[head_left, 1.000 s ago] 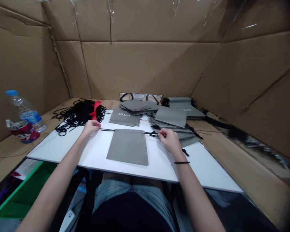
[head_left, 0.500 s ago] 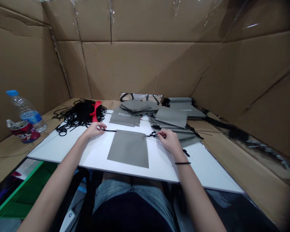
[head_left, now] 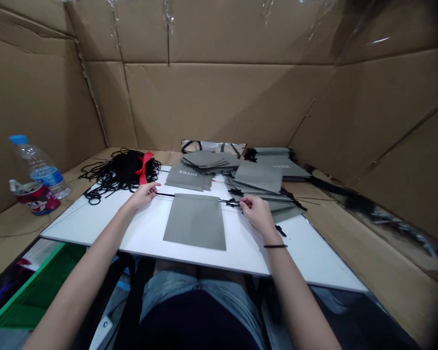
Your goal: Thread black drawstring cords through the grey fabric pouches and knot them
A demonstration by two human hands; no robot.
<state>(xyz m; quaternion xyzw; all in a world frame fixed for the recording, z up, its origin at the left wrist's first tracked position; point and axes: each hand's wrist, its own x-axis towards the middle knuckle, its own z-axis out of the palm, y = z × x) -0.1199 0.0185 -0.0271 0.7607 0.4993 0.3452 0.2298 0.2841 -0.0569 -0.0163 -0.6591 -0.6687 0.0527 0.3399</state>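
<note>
A flat grey pouch (head_left: 196,221) lies on the white board (head_left: 138,233) in front of me. A thin black cord (head_left: 165,195) sticks out of its top edge on both sides. My left hand (head_left: 143,194) pinches the cord's left end just beyond the pouch's top left corner. My right hand (head_left: 256,213) is closed on the knotted black cord end (head_left: 232,202) at the top right corner. A dark band circles my right wrist.
A tangle of black cords with a red tie (head_left: 122,171) lies at the back left. Stacks of grey pouches (head_left: 204,165) and more pouches with cords (head_left: 268,177) sit behind and to the right. A water bottle (head_left: 40,167) and a red can (head_left: 34,198) stand far left. Cardboard walls surround everything.
My left hand has slid right along the cord, closer to the pouch's corner. My right hand has barely shifted. The pouch stays in place.
</note>
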